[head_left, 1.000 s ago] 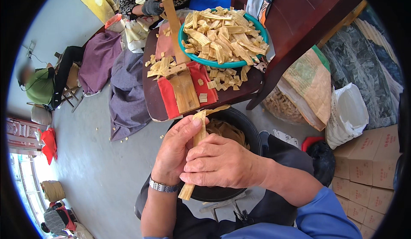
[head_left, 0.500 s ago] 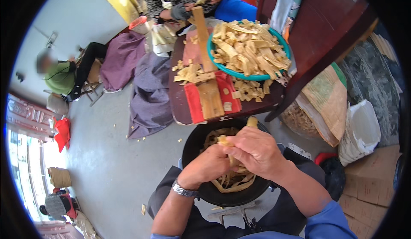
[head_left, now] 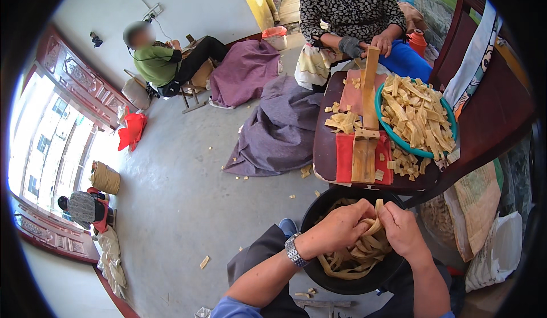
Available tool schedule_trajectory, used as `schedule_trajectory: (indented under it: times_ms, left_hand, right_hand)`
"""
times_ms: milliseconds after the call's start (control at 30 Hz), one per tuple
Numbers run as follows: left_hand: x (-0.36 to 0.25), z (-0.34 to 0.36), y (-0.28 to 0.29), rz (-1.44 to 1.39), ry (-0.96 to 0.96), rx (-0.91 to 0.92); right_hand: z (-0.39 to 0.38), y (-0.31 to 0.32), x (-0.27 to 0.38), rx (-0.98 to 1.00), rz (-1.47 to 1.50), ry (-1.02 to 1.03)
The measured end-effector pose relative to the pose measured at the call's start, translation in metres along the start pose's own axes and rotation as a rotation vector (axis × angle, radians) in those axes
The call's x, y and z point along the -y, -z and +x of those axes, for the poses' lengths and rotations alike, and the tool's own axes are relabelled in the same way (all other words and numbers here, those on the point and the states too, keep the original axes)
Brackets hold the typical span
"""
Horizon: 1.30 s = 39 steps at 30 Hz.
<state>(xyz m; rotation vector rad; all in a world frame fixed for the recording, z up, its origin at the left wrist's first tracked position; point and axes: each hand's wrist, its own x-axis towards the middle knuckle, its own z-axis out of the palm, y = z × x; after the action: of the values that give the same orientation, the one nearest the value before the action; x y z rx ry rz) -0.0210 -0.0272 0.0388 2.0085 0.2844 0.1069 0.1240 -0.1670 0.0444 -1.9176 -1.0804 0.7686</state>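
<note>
My left hand [head_left: 346,227], with a metal watch on the wrist, is closed on pale yellow strips [head_left: 363,243] in the black tub [head_left: 310,265] between my knees. My right hand [head_left: 401,230] pinches the upright end of a strip beside it, at the tub's right side. Just beyond stands a dark red chair [head_left: 322,158], its seat bearing a red cloth [head_left: 344,161], a wooden block [head_left: 362,166], a long wooden bar [head_left: 370,90], small cut pieces [head_left: 400,160] and a teal basin [head_left: 386,128] heaped with strips.
A co-worker [head_left: 347,10] sits across the chair. Two others [head_left: 162,67] [head_left: 82,210] work at the left. Purple cloths [head_left: 268,133] lie on the grey floor with scattered bits. Sacks [head_left: 493,249] stand at the right, and an open doorway [head_left: 48,141] is far left.
Both hands have gone down into the tub with the strips, turning and moving slightly apart. My view has swung up and left, showing more of the room and co-workers.
</note>
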Motion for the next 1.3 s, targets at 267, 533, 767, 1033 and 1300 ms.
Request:
schedule_trajectory:
  times_ms: [267,533,767,1033,1300]
  left_hand:
    - [0.010,-0.002,-0.007,-0.015,-0.160,-0.068]
    - [0.003,0.002,0.000,-0.478,0.369,-0.016]
    - [0.012,0.001,-0.006,-1.382,0.242,0.090]
    - [-0.008,0.003,-0.009,-0.627,0.221,-0.341]
    - [-0.006,0.000,-0.022,-0.225,0.042,-0.370]
  right_hand:
    - [0.005,0.005,-0.021,0.371,0.622,-0.383]
    - [0.005,-0.004,0.005,0.008,0.101,0.016]
    - [0.004,0.004,0.004,-0.034,0.090,0.327]
    - [0.008,0.006,0.002,0.034,0.444,-0.031]
    - [0.004,-0.010,-0.009,-0.005,0.450,0.018]
